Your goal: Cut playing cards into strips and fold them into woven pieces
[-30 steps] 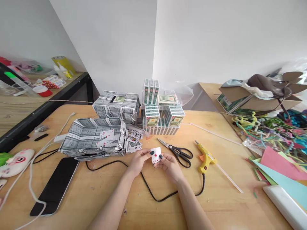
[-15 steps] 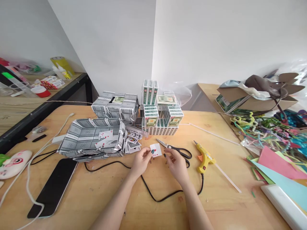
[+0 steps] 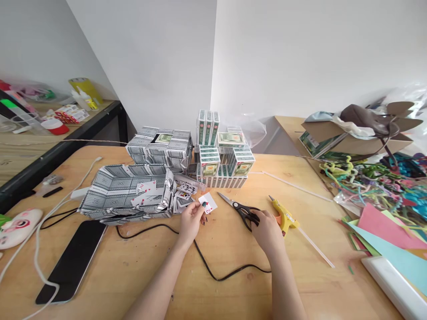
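My left hand (image 3: 192,218) pinches a small playing card (image 3: 208,203), a two of diamonds, just above the wooden table (image 3: 213,289). My right hand (image 3: 267,227) lies over the handles of the black scissors (image 3: 237,206), fingers curled onto them; the blades point up and to the left. A yellow glue gun (image 3: 285,216) sits right beside that hand, its black cord (image 3: 207,264) looping under both forearms. Loose cards (image 3: 185,191) lie just beyond my left hand.
A tray built from card backs (image 3: 126,195) stands at left, another card structure (image 3: 160,146) and stacked card boxes (image 3: 223,162) behind. A dark phone (image 3: 71,262) and white cable lie front left. Coloured paper (image 3: 387,231) and pipe cleaners (image 3: 373,182) crowd the right.
My right hand let go of the card and moved right onto the scissors. My left hand kept the card and shifted a little left and away from me.
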Demonstrator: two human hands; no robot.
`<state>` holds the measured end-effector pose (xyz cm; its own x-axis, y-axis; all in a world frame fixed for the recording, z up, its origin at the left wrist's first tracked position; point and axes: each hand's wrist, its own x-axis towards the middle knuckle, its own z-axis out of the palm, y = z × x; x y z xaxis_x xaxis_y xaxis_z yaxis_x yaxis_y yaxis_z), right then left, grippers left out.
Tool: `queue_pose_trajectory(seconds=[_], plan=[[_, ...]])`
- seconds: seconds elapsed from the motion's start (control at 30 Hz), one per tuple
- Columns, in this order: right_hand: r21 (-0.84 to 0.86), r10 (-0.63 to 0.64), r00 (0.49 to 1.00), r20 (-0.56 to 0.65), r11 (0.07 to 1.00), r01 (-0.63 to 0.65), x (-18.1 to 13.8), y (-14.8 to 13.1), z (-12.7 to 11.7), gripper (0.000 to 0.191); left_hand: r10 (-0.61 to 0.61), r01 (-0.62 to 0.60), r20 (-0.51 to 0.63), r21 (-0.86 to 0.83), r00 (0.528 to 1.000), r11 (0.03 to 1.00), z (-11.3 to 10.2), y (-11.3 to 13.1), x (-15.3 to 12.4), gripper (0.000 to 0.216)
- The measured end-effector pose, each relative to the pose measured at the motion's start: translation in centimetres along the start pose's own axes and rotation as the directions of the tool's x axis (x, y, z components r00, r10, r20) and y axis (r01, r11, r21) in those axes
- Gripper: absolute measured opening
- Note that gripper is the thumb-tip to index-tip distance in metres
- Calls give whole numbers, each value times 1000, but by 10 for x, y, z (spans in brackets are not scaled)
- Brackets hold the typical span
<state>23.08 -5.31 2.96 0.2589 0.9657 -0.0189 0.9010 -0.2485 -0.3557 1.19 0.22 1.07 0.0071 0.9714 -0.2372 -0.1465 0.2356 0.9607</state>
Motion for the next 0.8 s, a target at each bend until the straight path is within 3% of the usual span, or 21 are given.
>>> queue_pose_trajectory(seconds=[0.23, 0.43, 0.53, 0.67, 0.8], plan=[[-15, 32, 999, 4, 999, -32, -4, -19, -9, 23, 8, -8, -15, -10, 1000, 1000, -2, -1, 1, 23], [288, 124, 973, 197, 941, -178, -10, -31, -6, 22, 94, -94, 31, 6, 995, 996, -4, 1, 1, 20], [503, 138, 945, 298, 818, -278, -10, -33, 2, 22, 120, -121, 18, 14, 993, 993, -5, 1, 3, 23], [705, 145, 889, 435, 559, -437, -9, -45, 11, 28, 127, -126, -50, 33, 991, 991, -6, 0, 4, 24], [805, 84, 888, 451, 391, -446, -12, -60, 14, 29, 136, -134, -87, 30, 987, 991, -9, -1, 3, 26]])
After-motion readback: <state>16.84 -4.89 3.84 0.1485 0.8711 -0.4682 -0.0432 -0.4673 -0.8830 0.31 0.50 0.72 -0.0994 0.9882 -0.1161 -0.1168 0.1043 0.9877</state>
